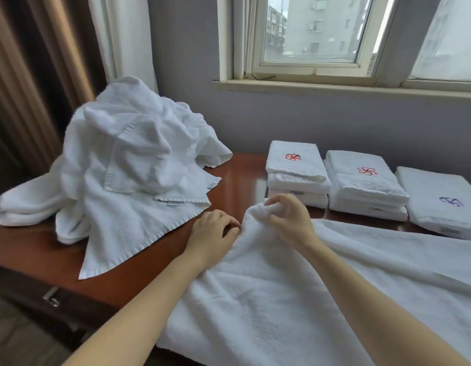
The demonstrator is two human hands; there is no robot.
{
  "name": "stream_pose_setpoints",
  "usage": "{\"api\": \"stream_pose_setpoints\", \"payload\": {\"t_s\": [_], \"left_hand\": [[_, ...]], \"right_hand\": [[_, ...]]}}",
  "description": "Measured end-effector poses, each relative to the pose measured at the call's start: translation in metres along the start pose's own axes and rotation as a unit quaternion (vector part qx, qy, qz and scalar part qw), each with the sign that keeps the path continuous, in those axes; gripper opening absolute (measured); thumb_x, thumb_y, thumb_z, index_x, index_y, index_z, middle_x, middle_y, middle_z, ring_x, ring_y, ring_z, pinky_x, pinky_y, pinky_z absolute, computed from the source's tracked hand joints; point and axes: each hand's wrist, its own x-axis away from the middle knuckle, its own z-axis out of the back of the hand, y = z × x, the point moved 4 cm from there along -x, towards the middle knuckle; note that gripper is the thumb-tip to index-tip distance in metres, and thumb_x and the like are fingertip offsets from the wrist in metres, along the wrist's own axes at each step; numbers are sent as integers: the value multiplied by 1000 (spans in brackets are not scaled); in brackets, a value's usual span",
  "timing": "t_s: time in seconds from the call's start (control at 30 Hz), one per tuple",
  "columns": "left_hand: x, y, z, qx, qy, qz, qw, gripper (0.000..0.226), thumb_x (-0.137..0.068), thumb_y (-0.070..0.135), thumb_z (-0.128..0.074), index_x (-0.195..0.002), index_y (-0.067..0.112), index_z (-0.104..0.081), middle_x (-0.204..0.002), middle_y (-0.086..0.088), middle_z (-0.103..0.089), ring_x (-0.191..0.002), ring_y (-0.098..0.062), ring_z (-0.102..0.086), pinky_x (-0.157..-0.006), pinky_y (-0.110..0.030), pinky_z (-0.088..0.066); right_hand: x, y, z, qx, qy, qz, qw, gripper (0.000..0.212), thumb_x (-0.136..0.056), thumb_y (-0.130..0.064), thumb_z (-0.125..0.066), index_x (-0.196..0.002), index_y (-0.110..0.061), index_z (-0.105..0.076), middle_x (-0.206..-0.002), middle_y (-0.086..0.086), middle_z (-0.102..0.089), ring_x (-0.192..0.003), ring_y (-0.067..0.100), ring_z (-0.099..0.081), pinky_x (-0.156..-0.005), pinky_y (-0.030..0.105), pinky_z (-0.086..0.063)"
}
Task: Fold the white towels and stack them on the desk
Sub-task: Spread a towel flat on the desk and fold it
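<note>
A person's right hand (pixel 287 220) bunches a corner of a thick, plush white towel (pixel 281 299), its fingers (pixel 275 200) curled tight round the raised wad of cloth, while the rest of the towel lies spread, soft and faintly rippled, over the near part of a glossy reddish-brown wooden surface (pixel 139 273). The left hand (pixel 212 233) sits just left of that corner with its fingers (pixel 226 220) curled against the towel's edge; whether they have hold of the cloth cannot be told. Left of the towel rises a rumpled heap of unfolded towels (pixel 128 165), white terry with stitched hems and small sewn labels, one flat end hanging toward the surface's front edge. Beyond the towel stand two neat stacks of folded towels, the nearer stack (pixel 295 165) and its neighbour (pixel 366 180) each topped by a red embroidered pinwheel. To the neighbour's right, just beyond the towel's far edge, lies a broad folded towel (pixel 440 202) marked in purple thread. Behind all this, a grey-blue wall (pixel 334 122) carries a white-framed window (pixel 316 30) with a pale sill, looking out on grey apartment blocks. Far left of the towel hang brown striped curtains (pixel 31 75) beside a white sheer one. Below the surface's front edge, a metal drawer handle (pixel 51 298) shows on dark wood.
</note>
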Motion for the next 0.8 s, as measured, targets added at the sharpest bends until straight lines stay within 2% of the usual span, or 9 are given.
{"api": "stream_pose_setpoints", "payload": {"t_s": [0.07,0.13,0.2,0.3,0.43,0.53,0.67,0.73,0.8], "left_hand": [[1,1,0,3,-11,-4,1000,17,-94,47,-52,-104,42,-65,-105,20,-49,-111,-4,-40,-97,-26,-23],[2,3,1,2,-22,-15,1000,17,-91,55,-55,-102,46,-65,-105,23,-47,-110,-1,-38,-99,-26,-23],[3,6,2,-2,-25,-28,999,18,-87,60,-58,-99,48,-65,-106,23,-47,-109,-1,-39,-100,-27,-25],[3,11,5,-3,-37,-44,998,21,-87,61,-59,-100,47,-66,-109,20,-50,-111,-2,-40,-102,-29,-29],[2,17,5,-5,-56,-60,997,24,-99,48,-48,-110,40,-68,-111,17,-53,-111,-4,-44,-104,-32,-33],[-1,20,4,-29,-84,-65,994,27,-101,42,-46,-119,41,-66,-114,16,-52,-115,-5,-44,-103,-30,-33],[-10,27,3,-47,-135,-59,988,28,-97,48,-49,-120,44,-65,-119,17,-52,-122,-6,-39,-106,-31,-33],[-14,30,2,-35,-156,-48,986,29,-95,51,-52,-119,44,-66,-123,18,-51,-125,-5,-37,-108,-32,-33],[-16,32,-2,-19,-190,-34,981,35,-92,53,-55,-125,41,-64,-131,16,-47,-131,-7,-33,-112,-35,-31]], "right_hand": [[1,-5,7,-51,17,14,998,36,-74,1,-68,-69,-34,-60,-83,-10,-64,-81,1,-58,-69,16,-41],[4,-12,17,-80,15,25,996,34,-68,4,-59,-67,-30,-60,-75,-13,-62,-73,0,-56,-64,13,-40],[8,-16,28,-98,-9,28,995,31,-63,-3,-55,-76,-30,-63,-75,-14,-60,-68,0,-54,-58,11,-40],[19,-19,42,-95,-85,36,991,52,-58,-8,-52,-97,-40,-66,-76,-9,-53,-63,2,-49,-52,15,-40],[35,-17,54,-47,-189,16,981,43,-59,-18,-55,-94,-39,-70,-66,-14,-52,-58,6,-47,-49,22,-39],[45,-16,62,-2,-223,17,975,24,-67,-41,-58,-88,-37,-69,-69,-9,-58,-60,3,-49,-53,21,-40],[46,-12,60,97,-182,-4,979,25,-74,-55,-62,-75,-30,-61,-70,-15,-62,-60,0,-54,-51,18,-41],[44,-10,55,167,-157,-13,973,24,-75,-52,-66,-79,-30,-55,-77,-15,-63,-69,4,-59,-55,24,-44],[42,-8,51,170,-172,-43,969,26,-76,-51,-67,-93,-36,-54,-88,-16,-63,-77,0,-60,-57,23,-43]]}}
